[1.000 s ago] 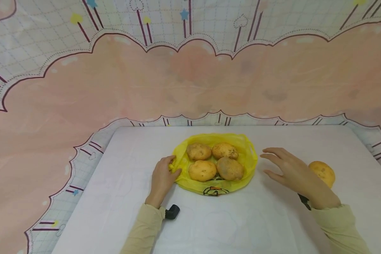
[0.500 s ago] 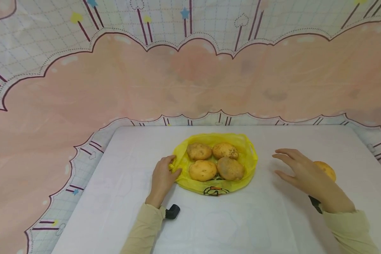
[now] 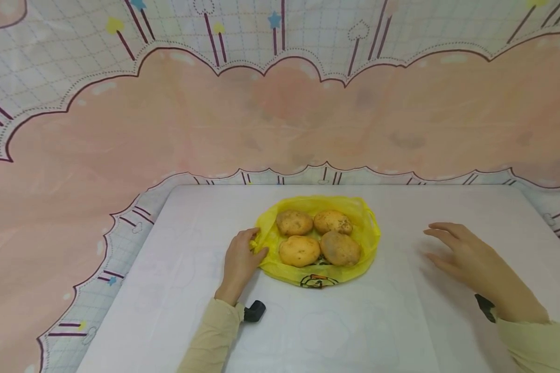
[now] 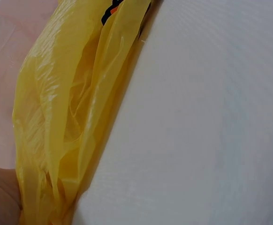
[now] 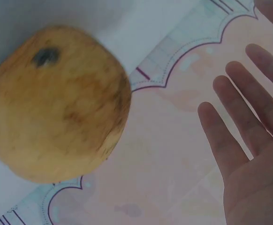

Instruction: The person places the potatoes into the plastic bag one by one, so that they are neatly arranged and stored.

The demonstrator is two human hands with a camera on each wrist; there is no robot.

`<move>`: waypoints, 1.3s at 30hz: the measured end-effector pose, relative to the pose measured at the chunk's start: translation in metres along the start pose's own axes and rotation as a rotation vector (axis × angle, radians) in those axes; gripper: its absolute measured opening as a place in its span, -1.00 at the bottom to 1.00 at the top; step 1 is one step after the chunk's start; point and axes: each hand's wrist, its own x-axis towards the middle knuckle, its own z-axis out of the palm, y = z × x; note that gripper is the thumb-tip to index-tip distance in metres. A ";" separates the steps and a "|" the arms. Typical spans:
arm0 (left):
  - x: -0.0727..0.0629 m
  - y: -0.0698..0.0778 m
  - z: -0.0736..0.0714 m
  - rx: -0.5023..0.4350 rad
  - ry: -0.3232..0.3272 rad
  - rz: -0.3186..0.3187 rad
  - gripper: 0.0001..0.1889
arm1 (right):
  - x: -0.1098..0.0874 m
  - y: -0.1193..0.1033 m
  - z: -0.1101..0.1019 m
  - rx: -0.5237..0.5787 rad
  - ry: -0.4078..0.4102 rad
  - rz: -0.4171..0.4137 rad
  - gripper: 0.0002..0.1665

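Note:
A yellow plastic bag [image 3: 365, 243] lies spread on the table in the head view, with several potatoes [image 3: 298, 251] in it. At its left edge my left hand [image 3: 240, 264] pinches the gathered plastic between thumb and fingers. The left wrist view shows the bag's folds [image 4: 56, 117] bunching toward that hand. My right hand [image 3: 480, 269] is held over the table to the right, fingers extended and holding nothing. A single potato [image 5: 61, 103] with a dark spot appears close by in the right wrist view, beside the open fingers [image 5: 223, 133]; the hand hides it in the head view.
The white tabletop [image 3: 336, 326] carries the bag. Behind it hangs a pink and white patterned cloth [image 3: 280, 119], which also shows past the table's left and right edges. A black wrist camera [image 3: 254, 311] sits at the left cuff.
My right hand has moved right, away from the bag, and now covers the loose potato in the head view. The left hand and the bag have stayed in place.

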 end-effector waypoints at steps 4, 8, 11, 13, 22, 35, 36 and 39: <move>0.000 0.001 0.000 -0.001 0.002 0.002 -0.46 | -0.006 0.007 -0.003 0.001 -0.006 0.039 -0.39; -0.001 0.001 -0.001 0.000 0.004 0.006 -0.46 | -0.013 0.013 -0.004 0.026 -0.029 0.099 -0.35; -0.001 0.000 0.000 -0.002 0.006 0.010 -0.46 | -0.017 0.018 -0.003 0.040 -0.019 0.094 -0.34; -0.001 0.000 0.000 -0.001 0.007 0.012 -0.46 | -0.019 0.021 -0.002 0.053 -0.003 0.074 -0.37; 0.000 -0.001 0.000 0.002 0.005 0.001 -0.46 | -0.026 0.029 0.002 0.064 -0.016 0.119 -0.30; -0.001 0.000 0.001 0.005 -0.002 -0.007 -0.45 | -0.037 0.039 0.004 0.113 -0.124 0.221 -0.23; -0.001 0.000 0.000 0.003 -0.003 -0.008 -0.45 | -0.037 0.040 0.003 0.121 -0.128 0.224 -0.22; -0.001 0.001 0.000 -0.001 -0.004 -0.007 -0.46 | -0.038 0.040 0.004 0.145 -0.137 0.239 -0.22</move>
